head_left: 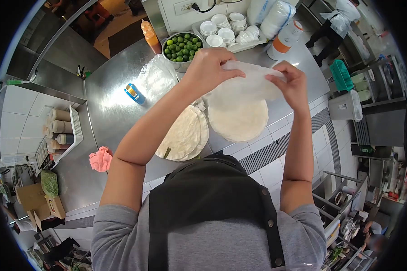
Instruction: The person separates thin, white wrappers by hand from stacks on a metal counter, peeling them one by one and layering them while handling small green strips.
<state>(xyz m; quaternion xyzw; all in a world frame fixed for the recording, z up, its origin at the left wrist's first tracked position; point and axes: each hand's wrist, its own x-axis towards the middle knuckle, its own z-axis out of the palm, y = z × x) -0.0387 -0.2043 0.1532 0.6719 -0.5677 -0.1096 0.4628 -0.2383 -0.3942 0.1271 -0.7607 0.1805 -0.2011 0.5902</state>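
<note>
A thin, translucent white sheet (253,83) hangs between my two hands above the steel counter. My left hand (215,67) pinches its left top edge, and my right hand (287,81) pinches the right one. Under and just below the sheet lies a pale round flatbread stack (238,121). Left of it, partly behind my left forearm, is a second stack of pale rounds (185,134) with a dark green strip at its lower edge. Crumpled clear plastic (158,77) lies beyond my left forearm.
On the steel counter (115,131) are a metal pot of limes (182,47), orange bottles (151,37), white small bowls (225,28), a white-and-orange container (285,40), a blue packet (134,94) and a pink cloth (101,159). A person (341,20) stands at the upper right.
</note>
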